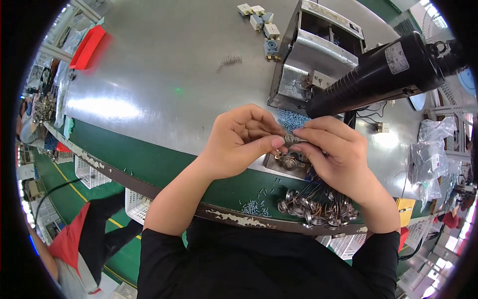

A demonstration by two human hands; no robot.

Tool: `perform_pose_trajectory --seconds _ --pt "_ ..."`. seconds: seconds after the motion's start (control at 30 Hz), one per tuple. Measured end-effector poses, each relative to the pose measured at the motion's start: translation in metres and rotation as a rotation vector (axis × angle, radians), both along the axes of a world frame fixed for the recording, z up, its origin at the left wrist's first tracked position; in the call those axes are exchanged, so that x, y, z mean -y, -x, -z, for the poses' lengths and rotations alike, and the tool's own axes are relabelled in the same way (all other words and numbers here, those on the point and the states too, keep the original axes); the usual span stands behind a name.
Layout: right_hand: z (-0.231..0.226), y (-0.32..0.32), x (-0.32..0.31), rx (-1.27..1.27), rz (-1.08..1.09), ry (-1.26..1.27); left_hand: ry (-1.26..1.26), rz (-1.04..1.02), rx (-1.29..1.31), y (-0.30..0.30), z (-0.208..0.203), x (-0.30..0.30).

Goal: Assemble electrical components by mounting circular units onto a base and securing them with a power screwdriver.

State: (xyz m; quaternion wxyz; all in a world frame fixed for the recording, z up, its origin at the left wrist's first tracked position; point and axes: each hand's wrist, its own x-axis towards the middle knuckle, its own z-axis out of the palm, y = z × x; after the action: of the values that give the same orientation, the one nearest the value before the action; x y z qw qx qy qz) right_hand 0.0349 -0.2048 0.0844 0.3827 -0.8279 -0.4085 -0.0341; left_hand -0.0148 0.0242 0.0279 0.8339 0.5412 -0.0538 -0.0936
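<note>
My left hand [241,139] and my right hand [338,152] meet at the middle of the bench. Between their fingertips is a short grey, ridged metal piece [291,139] that looks like a coil spring or a row of small metal parts. Both thumbs and forefingers are closed on its ends. Just beneath lies a metal fixture [301,172] with a round metal part [289,161] on it, partly covered by my right hand. Beyond the fingertips is a pile of blue screws [294,119]. A similar ridged metal strip [229,61] lies farther off on the bench.
A black electric screwdriver [373,74] slants in from the right, before a metal box-shaped machine [318,55]. Small plug-like blocks [271,32] stand beside it. Round metal parts with wires [318,207] and loose screws [255,208] lie along the near edge. A red tray [88,47] is far left.
</note>
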Motion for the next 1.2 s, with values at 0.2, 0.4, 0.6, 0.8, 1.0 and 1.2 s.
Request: perform_pose_trajectory --seconds 0.2,0.4,0.6,0.8,1.0,1.2 --pt "-0.002 0.003 -0.006 -0.056 0.015 0.044 -0.036 -0.273 0.195 0.001 0.017 0.0" --pt "0.007 0.0 -0.009 0.178 -0.002 0.348 -0.135 -0.134 0.017 -0.005 0.012 -0.01" --pt "0.003 0.002 -0.018 0.028 0.039 0.082 -0.127 -0.055 -0.008 -0.004 0.013 -0.009" --pt "0.005 0.0 -0.013 -0.007 -0.014 0.05 -0.157 -0.047 0.005 -0.001 0.011 -0.007" --pt "0.002 0.003 -0.012 -0.085 -0.019 0.005 -0.067 -0.132 0.146 0.001 0.017 -0.004" --pt "0.003 0.003 -0.008 0.117 0.004 0.125 -0.006 -0.241 0.131 -0.001 0.021 -0.002"
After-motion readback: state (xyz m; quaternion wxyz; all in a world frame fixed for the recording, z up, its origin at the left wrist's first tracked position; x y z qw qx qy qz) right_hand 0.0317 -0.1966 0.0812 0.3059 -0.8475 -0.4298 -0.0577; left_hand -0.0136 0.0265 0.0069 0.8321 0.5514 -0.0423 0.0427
